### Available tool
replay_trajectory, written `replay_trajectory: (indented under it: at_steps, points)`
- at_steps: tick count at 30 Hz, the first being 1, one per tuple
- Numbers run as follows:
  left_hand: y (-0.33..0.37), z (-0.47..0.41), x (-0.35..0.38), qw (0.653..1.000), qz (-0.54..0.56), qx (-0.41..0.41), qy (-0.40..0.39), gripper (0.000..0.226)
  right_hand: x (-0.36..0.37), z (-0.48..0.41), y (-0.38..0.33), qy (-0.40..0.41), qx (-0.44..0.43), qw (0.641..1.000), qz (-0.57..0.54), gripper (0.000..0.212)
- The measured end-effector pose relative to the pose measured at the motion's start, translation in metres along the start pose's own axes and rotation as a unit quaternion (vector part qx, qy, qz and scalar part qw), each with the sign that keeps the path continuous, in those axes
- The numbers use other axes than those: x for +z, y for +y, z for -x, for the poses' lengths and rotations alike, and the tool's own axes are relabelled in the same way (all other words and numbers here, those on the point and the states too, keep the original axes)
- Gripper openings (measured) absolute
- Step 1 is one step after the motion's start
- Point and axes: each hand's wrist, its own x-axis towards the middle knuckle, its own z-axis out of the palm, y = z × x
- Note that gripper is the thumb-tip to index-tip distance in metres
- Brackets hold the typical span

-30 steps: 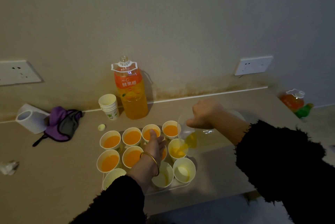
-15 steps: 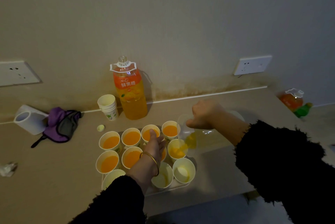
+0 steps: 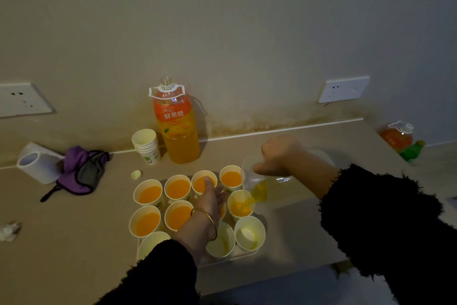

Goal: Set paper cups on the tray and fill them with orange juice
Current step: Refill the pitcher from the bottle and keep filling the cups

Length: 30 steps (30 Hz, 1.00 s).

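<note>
The pour is best kept slow, with the spout low over the rim and the tilt eased back before the level nears the top, since a paper cup is light and easily tipped. The right hand (image 3: 279,156) is curled over the top of a clear jug (image 3: 282,188) and clamped on it. The jug is tipped leftward, and a stream of juice is seen falling into the cup (image 3: 241,204) at the right end of the middle row.

The left hand (image 3: 210,199) is laid among the cups with fingers straight and nothing gripped. It seems to steady the neighbours, though actual contact cannot be confirmed.

On the tray (image 3: 230,257) six full cups (image 3: 149,196) are counted in the back and middle rows. One more is mostly hidden under the left hand. Three front cups (image 3: 249,233) are judged unfilled, so the jug's small remainder may need topping up.

Behind the tray a bottle (image 3: 176,124) stands open by the wall, with spare cups (image 3: 146,145) stacked just beside it.
</note>
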Motion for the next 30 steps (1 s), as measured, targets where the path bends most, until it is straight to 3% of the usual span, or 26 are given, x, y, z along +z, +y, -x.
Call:
replay_trajectory:
  at_steps: [30]
  points:
    - [-0.0026,-0.0052,-0.0038,1.0,-0.017,-0.001,-0.003,0.072,-0.0027,-0.0016,-0.0017,-0.018,0.018,1.0,-0.009,0.056]
